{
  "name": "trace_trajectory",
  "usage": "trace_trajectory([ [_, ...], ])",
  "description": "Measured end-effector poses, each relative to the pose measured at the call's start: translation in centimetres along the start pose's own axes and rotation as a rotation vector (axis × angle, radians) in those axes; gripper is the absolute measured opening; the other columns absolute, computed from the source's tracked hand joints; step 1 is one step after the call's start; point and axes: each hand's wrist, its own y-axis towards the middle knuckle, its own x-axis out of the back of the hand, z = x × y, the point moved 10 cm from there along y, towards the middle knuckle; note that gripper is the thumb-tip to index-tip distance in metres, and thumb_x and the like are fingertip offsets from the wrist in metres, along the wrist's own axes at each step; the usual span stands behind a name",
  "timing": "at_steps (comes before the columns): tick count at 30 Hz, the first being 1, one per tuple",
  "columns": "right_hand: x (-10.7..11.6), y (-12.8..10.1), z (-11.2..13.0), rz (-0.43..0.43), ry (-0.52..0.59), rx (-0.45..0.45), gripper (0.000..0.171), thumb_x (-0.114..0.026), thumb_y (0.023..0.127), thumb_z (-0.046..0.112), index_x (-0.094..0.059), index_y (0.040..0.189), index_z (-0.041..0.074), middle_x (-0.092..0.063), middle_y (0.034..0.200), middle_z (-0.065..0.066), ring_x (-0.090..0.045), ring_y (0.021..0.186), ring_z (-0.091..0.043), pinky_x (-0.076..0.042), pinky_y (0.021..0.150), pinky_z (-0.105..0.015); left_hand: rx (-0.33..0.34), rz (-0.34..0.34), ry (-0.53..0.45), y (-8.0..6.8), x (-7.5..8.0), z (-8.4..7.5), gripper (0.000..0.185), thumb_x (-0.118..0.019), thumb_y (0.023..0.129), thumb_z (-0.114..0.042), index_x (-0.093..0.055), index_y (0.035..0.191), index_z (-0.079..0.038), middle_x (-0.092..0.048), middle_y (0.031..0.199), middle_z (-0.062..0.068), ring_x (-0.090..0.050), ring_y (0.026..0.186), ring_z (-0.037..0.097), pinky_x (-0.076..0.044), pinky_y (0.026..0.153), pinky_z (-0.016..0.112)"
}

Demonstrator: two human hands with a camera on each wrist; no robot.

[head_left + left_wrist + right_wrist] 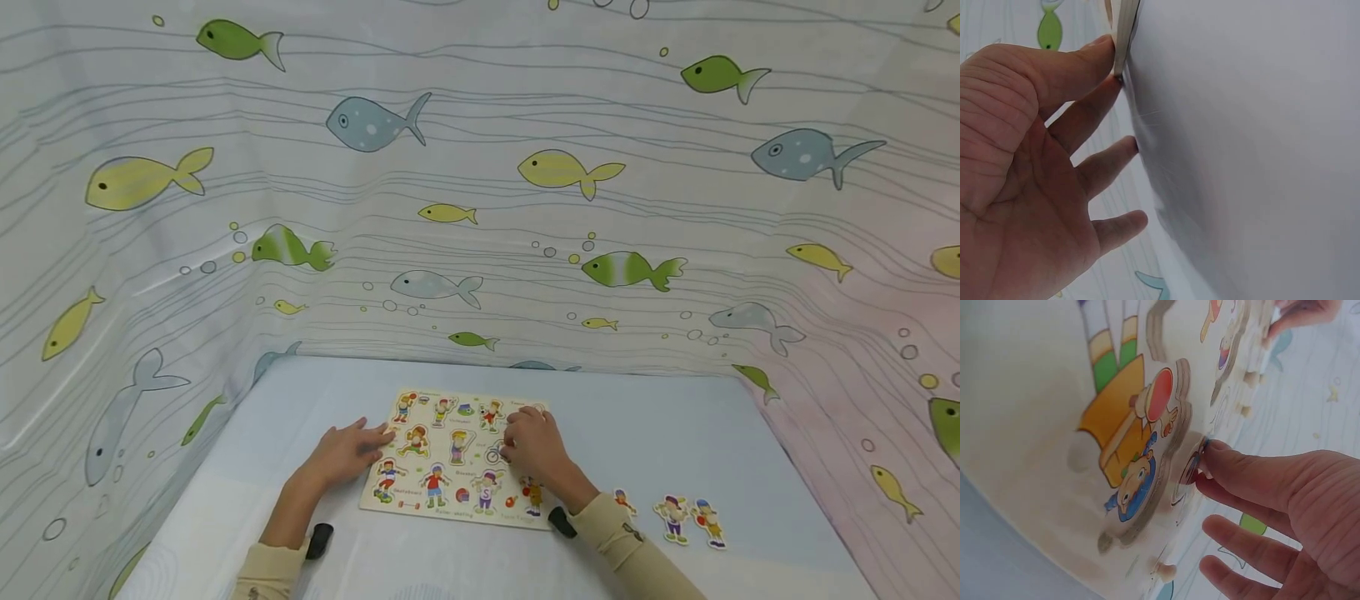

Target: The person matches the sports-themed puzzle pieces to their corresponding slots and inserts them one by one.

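Note:
A pale wooden puzzle board (pixel 420 504) with sports figures lies on the table. My left hand (pixel 347 454) is at its left edge, and in the left wrist view the thumb and index fingertip touch the board's edge (pixel 1124 37) while the other fingers stay spread. Over the board's right side, my right hand (pixel 536 442) pinches a small puzzle piece (pixel 1190 472) between thumb and index finger; the fingers hide part of it. Beside it sits a table-tennis figure (pixel 1125 440), with a recess around its outline. Its remaining fingers are spread below.
Three loose cut-out figures lie right of the board: one partly behind the right sleeve (pixel 621 502), a purple-and-white figure (pixel 672 518) and a figure in yellow (pixel 708 523). Small wooden pegs (pixel 1166 572) stand up from the board. A fish-patterned curtain (pixel 480 250) surrounds the table (pixel 645 433).

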Motion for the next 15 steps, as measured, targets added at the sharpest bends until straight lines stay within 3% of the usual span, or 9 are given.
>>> trace_trajectory([
  [15,-0.37,0.04,-0.47,0.0,-0.008,0.001,0.012,-0.079,0.084,0.033,-0.076,0.078,0.023,-0.068,0.116,0.0,-0.052,0.121,-0.026,-0.039,0.101,-0.057,0.014,0.012,0.006,-0.17,0.11,-0.16,0.038,-0.069,0.092,-0.018,-0.067,0.129,-0.014,-0.055,0.141,0.007,-0.038,0.135,0.046,-0.019,0.102,0.077],
])
